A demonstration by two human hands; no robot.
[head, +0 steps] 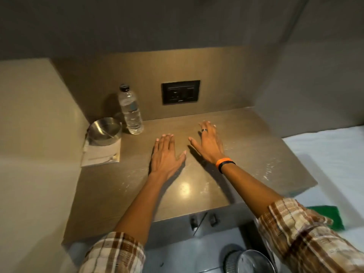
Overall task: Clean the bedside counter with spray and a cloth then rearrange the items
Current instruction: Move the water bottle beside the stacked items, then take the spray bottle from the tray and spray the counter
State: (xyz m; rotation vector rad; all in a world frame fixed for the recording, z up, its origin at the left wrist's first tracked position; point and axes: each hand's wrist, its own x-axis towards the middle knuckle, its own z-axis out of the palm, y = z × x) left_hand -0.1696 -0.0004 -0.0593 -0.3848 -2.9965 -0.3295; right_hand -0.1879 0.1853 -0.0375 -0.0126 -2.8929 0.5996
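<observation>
The brown, smooth stone-like bedside counter (256, 146) fills the middle of the view, set into a corner between beige walls and touching the white bed (334, 154) on its right side. Its surface shines and carries small wet-looking specks, mostly toward the right and the front edge.

Both hands lie above its centre, palms down and fingers stretched flat. The left hand (165, 154) is open and holds nothing; the right hand (208, 142), with a dark ring and an orange-and-black wristband (224, 164), is also open and empty. I cannot tell if the palms touch the surface or hover just above it.

In the back left corner stand a clear plastic water bottle with a black cap (131, 110) and, just beside it, a round steel bowl (104, 131), which rests on a pale paper card (102, 156). A black socket panel (180, 92) sits on the back wall. A green cloth (331, 215) lies on the bed, near the right sleeve. No spray bottle is visible.

In my judgement the wiping step is in hand or close to its end, because the middle is bare while the items are pushed to the corner. The next move probably calls for taking the cloth to dry the specks, then lifting the bottle and bowl with care, one at a time.
</observation>
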